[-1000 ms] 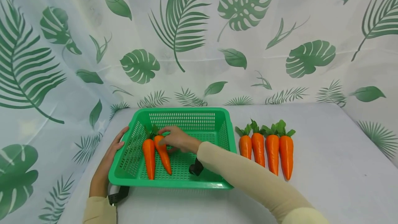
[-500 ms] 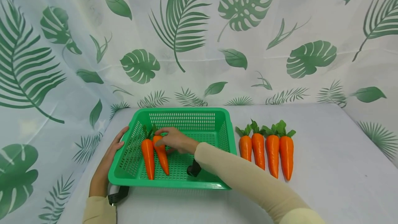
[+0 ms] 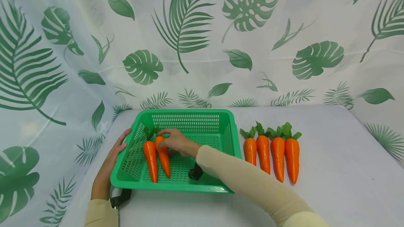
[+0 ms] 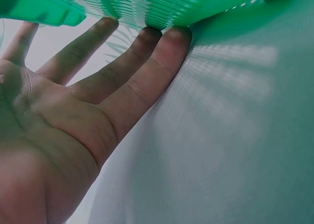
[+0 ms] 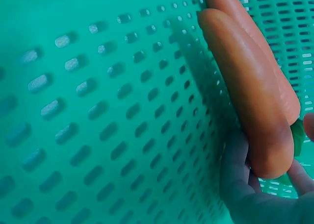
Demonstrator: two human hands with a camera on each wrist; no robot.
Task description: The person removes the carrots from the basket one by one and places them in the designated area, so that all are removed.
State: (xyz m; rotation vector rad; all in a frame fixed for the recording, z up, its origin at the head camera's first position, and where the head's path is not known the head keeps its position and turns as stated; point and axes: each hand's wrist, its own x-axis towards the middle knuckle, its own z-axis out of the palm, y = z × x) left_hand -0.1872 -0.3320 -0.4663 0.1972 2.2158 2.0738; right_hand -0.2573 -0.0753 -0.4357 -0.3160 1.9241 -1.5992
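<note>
A green plastic basket [image 3: 176, 186] stands on the table with two orange carrots inside, leafy tops toward its back. My right hand [image 3: 178, 141] reaches in and holds the right-hand carrot [image 3: 163, 160] near its leafy end. In the right wrist view, fingers and thumb lie round the thick end of this carrot [image 5: 250, 96]. Close beside it on the left lies the other carrot [image 3: 150, 160]. My left hand [image 3: 108, 160] rests against the basket's left side from outside. The left wrist view has its fingers straight, with fingertips touching the slotted basket wall [image 4: 147, 8].
To the right of the basket, several more carrots [image 3: 278, 157] lie in a row on the white table [image 3: 341, 171], green tops pointing back. A white curtain [image 3: 202, 69] with a leaf print hangs behind and at the sides.
My right hand has shifted slightly left with its carrot, bringing it closer to the other one, which also moved a little left. The left hand stays in place on the basket.
</note>
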